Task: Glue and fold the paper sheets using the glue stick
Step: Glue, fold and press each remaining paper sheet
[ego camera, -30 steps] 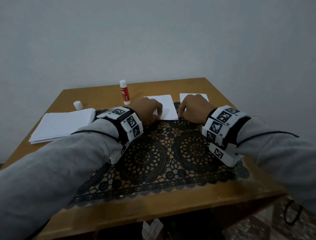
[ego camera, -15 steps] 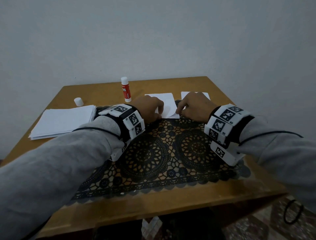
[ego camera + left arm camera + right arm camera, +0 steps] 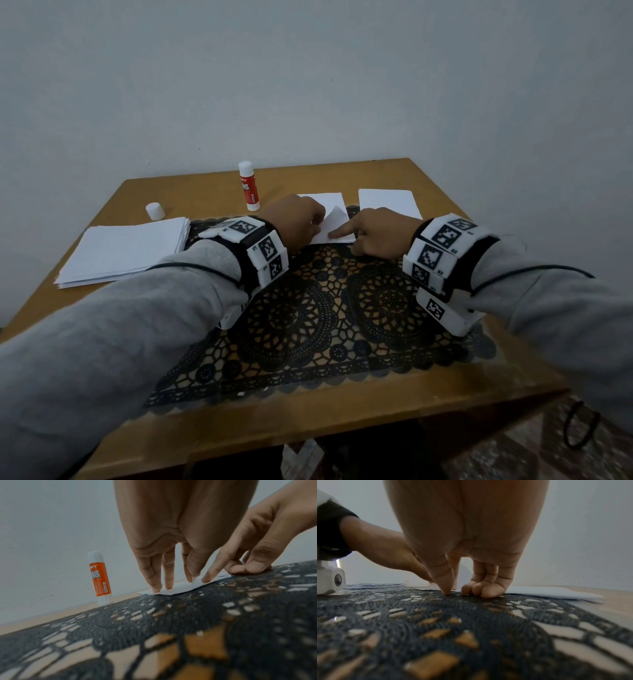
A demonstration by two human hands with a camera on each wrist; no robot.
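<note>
A small white paper sheet (image 3: 325, 204) lies at the far edge of the black lace mat (image 3: 342, 308). Its near right corner is folded up into a raised flap (image 3: 335, 215). My left hand (image 3: 317, 222) rests two fingertips (image 3: 169, 584) on the sheet, while its thumb and forefinger seem to pinch the flap. My right hand (image 3: 342, 236) presses its straight index finger on the sheet's near edge. Its other fingers (image 3: 476, 589) are curled on the mat. The red and white glue stick (image 3: 249, 186) stands upright and uncapped, behind my left hand.
The glue cap (image 3: 154, 210) sits at the far left of the wooden table (image 3: 308, 421). A stack of white sheets (image 3: 126, 250) lies left of the mat. Another single sheet (image 3: 388, 202) lies behind my right hand. A pale wall rises close behind the table.
Both hands covered the sheet's near edge before. Now a corner flap stands up between them, and my right index finger stretches out onto the sheet.
</note>
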